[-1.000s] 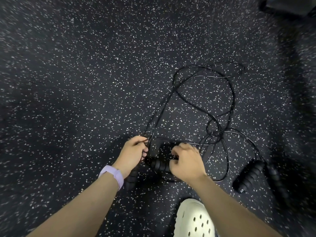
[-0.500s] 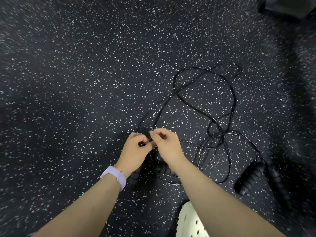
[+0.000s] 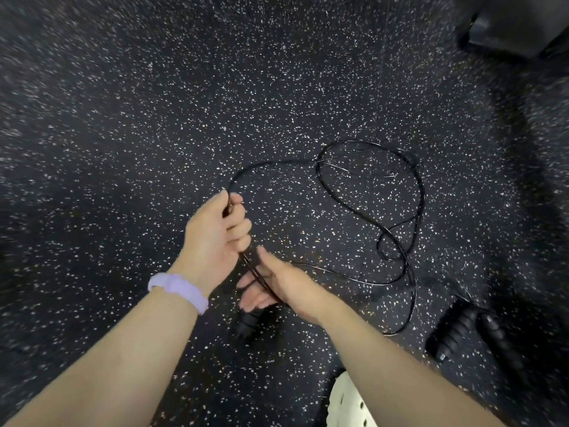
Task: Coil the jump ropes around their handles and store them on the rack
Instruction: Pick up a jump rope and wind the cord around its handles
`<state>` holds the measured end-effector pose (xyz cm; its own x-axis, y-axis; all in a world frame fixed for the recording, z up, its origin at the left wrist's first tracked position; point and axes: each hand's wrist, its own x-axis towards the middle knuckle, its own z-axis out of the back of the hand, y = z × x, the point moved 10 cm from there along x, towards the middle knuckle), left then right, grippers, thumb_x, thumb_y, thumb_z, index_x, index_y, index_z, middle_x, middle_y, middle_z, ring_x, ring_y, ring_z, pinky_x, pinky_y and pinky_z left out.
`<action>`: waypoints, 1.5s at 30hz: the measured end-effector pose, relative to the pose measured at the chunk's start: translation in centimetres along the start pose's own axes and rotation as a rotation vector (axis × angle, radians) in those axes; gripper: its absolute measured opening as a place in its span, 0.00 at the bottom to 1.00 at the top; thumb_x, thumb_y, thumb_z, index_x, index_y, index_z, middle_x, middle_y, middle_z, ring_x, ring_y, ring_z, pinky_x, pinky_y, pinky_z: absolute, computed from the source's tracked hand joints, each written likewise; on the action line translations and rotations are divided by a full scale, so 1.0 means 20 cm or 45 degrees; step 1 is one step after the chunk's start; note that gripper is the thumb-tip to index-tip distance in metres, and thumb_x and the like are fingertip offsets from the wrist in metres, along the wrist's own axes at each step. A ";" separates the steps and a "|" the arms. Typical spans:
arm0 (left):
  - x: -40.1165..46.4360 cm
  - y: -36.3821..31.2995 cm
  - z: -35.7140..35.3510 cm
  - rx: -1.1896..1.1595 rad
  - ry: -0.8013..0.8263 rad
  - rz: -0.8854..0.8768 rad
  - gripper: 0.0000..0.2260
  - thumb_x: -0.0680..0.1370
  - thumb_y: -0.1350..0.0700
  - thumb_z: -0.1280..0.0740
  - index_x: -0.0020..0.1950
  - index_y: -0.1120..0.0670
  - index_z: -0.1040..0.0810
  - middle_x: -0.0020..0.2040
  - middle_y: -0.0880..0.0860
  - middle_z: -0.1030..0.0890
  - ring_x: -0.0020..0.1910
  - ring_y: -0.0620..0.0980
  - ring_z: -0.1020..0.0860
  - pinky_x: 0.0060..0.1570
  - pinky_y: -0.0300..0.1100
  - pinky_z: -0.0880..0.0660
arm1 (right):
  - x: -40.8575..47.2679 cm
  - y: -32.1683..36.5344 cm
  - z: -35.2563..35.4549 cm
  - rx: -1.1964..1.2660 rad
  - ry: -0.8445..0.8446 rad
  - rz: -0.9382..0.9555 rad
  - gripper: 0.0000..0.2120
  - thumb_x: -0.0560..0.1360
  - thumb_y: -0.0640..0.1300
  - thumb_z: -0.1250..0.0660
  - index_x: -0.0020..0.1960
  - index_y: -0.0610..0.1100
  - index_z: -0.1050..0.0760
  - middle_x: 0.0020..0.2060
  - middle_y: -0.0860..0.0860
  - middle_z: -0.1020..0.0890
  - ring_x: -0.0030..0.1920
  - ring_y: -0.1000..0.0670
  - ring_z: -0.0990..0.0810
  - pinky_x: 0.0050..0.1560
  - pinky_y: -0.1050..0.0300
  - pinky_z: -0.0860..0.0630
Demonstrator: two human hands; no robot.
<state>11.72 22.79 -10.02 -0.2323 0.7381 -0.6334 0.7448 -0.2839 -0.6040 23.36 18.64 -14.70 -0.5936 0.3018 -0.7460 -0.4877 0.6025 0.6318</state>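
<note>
The jump rope was a thin, glossy black cord, w/ light glinting off it in spots. Most of it lay loose on the speckled floor, right of centre, in big uneven loops that crossed each other, incl. a small tight loop near the middle of the tangle and a long strand curving down toward the lower right.

One strand rose from the loops in an arc to the left hand, which was raised off the floor w/ fingers curled round the cord in a fist. Two or so strands came out of the bottom of that fist, close together, and ran down across the right hand. That hand sat just below the left one, fingers mostly straight and spread, cord lying across them; thumb pointed up. Couldn't tell if the thumb pinched the cord, so the hand read as loosely open.

Directly under the right hand a ribbed black handle showed, partly hidden and blurred; whether it hung or lay on the floor was unclear.

Well apart at lower right, a second pair of ribbed handles lay side by side on the floor. A lilac wristband sat on the left wrist. A white perforated shoe showed at the bottom edge.
</note>
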 end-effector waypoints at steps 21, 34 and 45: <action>-0.47 -0.18 -0.45 0.060 0.437 0.152 0.37 0.78 0.25 0.51 0.61 0.55 0.23 0.50 0.62 0.22 0.47 0.59 0.21 0.49 0.51 0.24 | -0.42 1.12 -0.05 0.614 -0.224 0.704 0.14 0.87 0.38 0.49 0.54 0.39 0.25 0.29 0.53 0.34 0.30 0.54 0.37 0.30 0.60 0.36; -0.93 -0.92 -0.45 -0.173 0.203 -0.037 0.17 0.86 0.51 0.48 0.40 0.54 0.33 0.26 0.46 0.40 0.21 0.43 0.43 0.20 0.37 0.45 | -0.91 1.14 -0.57 -0.022 0.000 0.446 0.34 0.82 0.70 0.51 0.54 0.42 0.21 0.39 0.40 0.21 0.37 0.44 0.19 0.47 0.49 0.20; -1.62 -1.02 -0.59 0.323 0.419 -0.233 0.26 0.84 0.36 0.49 0.53 0.56 0.23 0.43 0.59 0.19 0.42 0.57 0.20 0.50 0.52 0.20 | -1.52 1.60 -0.85 0.323 -0.144 0.707 0.20 0.89 0.48 0.49 0.38 0.46 0.34 0.28 0.52 0.40 0.28 0.52 0.40 0.33 0.57 0.40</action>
<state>11.43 11.90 28.46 -0.1042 0.9336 -0.3428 0.5236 -0.2416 -0.8170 14.91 16.17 31.70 -0.6366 0.6889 -0.3467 0.0504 0.4857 0.8727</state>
